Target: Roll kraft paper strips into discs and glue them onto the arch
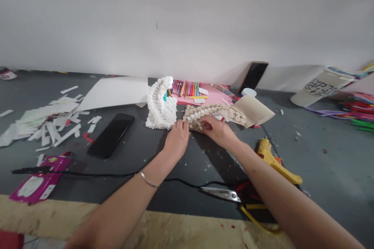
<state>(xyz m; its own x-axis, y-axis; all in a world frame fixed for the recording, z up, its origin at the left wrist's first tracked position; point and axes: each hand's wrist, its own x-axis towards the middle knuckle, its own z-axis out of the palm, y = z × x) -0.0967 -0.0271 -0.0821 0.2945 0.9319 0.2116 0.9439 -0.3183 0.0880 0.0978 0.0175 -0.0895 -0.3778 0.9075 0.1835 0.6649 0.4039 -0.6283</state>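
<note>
A curved craft piece [214, 112], covered in beige pebble-like bits with a row of white ones, lies at the middle of the table. My left hand [177, 137] has its fingers pressed together on the near left corner of this piece. At its near edge, my right hand [217, 130] has its thumb and fingers pinched together. What sits between those fingertips is hidden. Just left of the beige piece stands a white, bumpy craft model [160, 105] with a curled-over top and a bit of turquoise inside.
Paper strips [54, 124], a black phone [111, 135] and a purple box [42, 179] lie left. Scissors [222, 193] and a yellow glue gun [276, 163] lie near my right forearm. Behind are markers [187, 88], a leaning phone [254, 76] and a tilted white cup [318, 85]. A black cable [102, 174] crosses the front.
</note>
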